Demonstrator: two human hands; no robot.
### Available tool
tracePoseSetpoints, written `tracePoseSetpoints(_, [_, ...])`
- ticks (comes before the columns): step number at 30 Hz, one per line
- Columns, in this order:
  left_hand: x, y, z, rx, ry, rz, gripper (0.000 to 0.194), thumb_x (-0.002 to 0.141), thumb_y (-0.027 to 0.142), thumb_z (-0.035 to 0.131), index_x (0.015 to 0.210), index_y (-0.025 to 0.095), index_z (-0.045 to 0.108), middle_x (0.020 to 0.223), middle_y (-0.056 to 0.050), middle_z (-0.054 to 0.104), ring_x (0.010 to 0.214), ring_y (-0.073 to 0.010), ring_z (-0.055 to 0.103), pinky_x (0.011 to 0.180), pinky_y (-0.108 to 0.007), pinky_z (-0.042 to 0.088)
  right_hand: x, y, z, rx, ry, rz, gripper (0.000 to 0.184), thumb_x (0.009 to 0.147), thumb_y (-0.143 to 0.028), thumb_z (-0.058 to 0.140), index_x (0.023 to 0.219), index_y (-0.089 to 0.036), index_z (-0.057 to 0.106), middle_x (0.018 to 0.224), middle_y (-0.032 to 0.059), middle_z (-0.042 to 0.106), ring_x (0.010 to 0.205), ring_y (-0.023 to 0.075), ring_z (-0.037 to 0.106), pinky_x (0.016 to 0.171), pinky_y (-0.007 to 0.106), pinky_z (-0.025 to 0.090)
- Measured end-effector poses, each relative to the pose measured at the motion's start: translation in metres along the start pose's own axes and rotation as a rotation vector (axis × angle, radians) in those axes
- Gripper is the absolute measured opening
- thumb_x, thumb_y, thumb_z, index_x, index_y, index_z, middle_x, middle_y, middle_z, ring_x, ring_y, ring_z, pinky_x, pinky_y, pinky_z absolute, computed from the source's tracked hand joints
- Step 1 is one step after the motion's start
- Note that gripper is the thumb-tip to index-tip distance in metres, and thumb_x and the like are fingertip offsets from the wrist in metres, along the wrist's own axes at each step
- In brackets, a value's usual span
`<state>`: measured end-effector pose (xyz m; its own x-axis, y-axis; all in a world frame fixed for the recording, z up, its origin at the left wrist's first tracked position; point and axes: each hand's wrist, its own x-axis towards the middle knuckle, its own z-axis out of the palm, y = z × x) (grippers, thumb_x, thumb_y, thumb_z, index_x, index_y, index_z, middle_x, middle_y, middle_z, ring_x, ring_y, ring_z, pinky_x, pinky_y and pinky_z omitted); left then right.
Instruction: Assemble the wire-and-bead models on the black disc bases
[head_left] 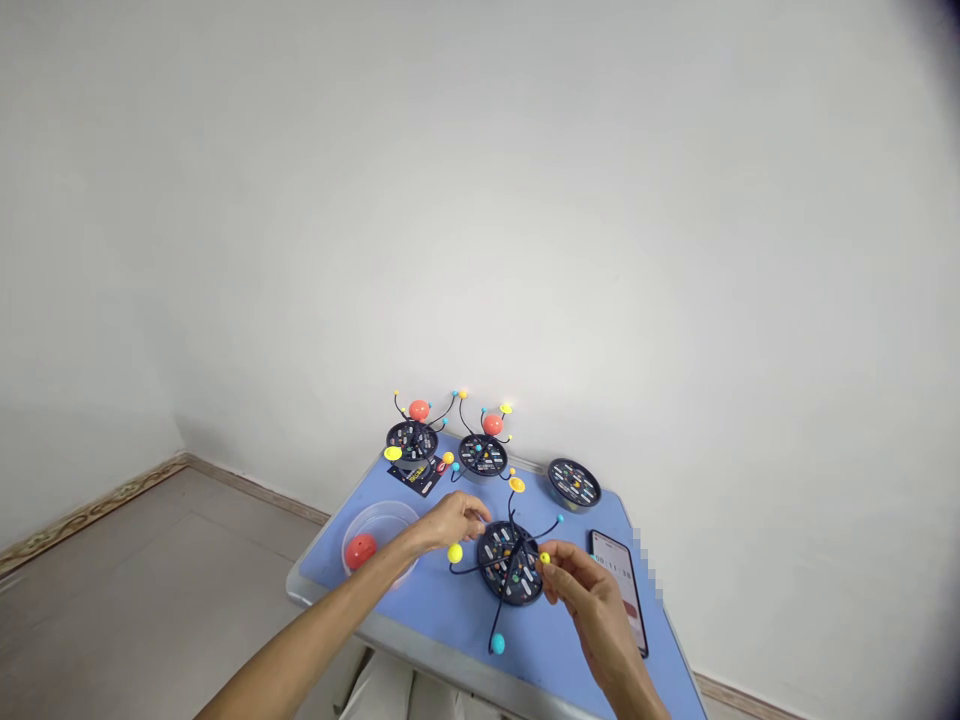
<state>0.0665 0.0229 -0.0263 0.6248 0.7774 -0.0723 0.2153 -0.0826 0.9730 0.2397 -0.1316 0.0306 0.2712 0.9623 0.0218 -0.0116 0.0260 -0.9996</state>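
Note:
A solar system model with a round black base (491,590) and curved black arms stands in front of me. Its arms carry a yellow ball (454,552), a blue ball (498,644), a small blue ball (559,519) and an orange ringed ball (517,485). Between the thumb and fingers of my right hand (589,595) is a small yellow ball (545,558), held at the base's right side beside an arm. My left hand (454,520) has its fingers curled at the base's upper left rim; what they pinch, if anything, is hidden.
Two similar models (412,440) (482,455) with red balls stand at the back of the blue table (442,625). A bare printed base (574,485) lies back right, a phone (622,590) showing a timer at right. A clear bowl (375,512) holds a red ball (361,551).

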Motion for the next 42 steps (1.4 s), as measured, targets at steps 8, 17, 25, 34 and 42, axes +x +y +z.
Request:
tracePoseSetpoints(8, [0.006,-0.008,0.000,-0.119,-0.088,-0.015,0.031,0.065,0.031,0.076,0.089,0.013,0.073,0.065,0.001,0.064,0.063,-0.0163,0.060,0.065,-0.030,0.048,0.022,0.008,0.015,-0.025,-0.065,-0.022,0.038,0.067,-0.051,0.075,0.081,-0.016,0.074,0.068,0.0031,0.065,0.058,0.0152,0.051,0.057,0.027,0.041])
tracePoseSetpoints(17, [0.011,-0.013,-0.003,-0.225,-0.195,-0.046,0.031,0.059,0.027,0.083,0.087,0.015,0.078,0.067,-0.001,0.070,0.063,-0.0171,0.065,0.070,-0.034,0.053,0.066,-0.004,0.026,-0.628,-0.206,-0.270,0.021,0.073,-0.034,0.057,0.076,-0.019,0.071,0.066,0.0037,0.066,0.062,0.0189,0.056,0.062,0.030,0.042])
tracePoseSetpoints(25, [0.012,-0.017,0.000,-0.296,-0.208,-0.046,0.037,0.051,0.041,0.090,0.075,0.016,0.078,0.064,-0.001,0.070,0.063,-0.0182,0.066,0.072,-0.036,0.054,0.083,-0.002,0.031,-0.834,-0.437,-0.370,0.024,0.071,-0.014,0.049,0.067,-0.020,0.071,0.066,0.0025,0.069,0.064,0.0175,0.059,0.062,0.027,0.041])
tracePoseSetpoints(34, [0.010,-0.017,0.000,-0.316,-0.206,-0.057,0.030,0.059,0.037,0.086,0.075,0.013,0.078,0.063,0.000,0.070,0.066,-0.0185,0.068,0.074,-0.035,0.053,0.081,-0.003,0.034,-0.919,-0.483,-0.375,0.030,0.075,-0.013,0.044,0.069,-0.020,0.072,0.066,0.0020,0.070,0.062,0.0171,0.060,0.061,0.026,0.041])
tracePoseSetpoints(42, [0.010,-0.017,0.001,-0.322,-0.204,-0.062,0.033,0.055,0.040,0.089,0.073,0.014,0.077,0.061,0.000,0.070,0.066,-0.0193,0.068,0.079,-0.040,0.054,0.079,-0.001,0.035,-0.978,-0.485,-0.439,0.031,0.079,-0.011,0.042,0.072,-0.020,0.071,0.071,0.0044,0.071,0.068,0.0186,0.063,0.065,0.027,0.043])
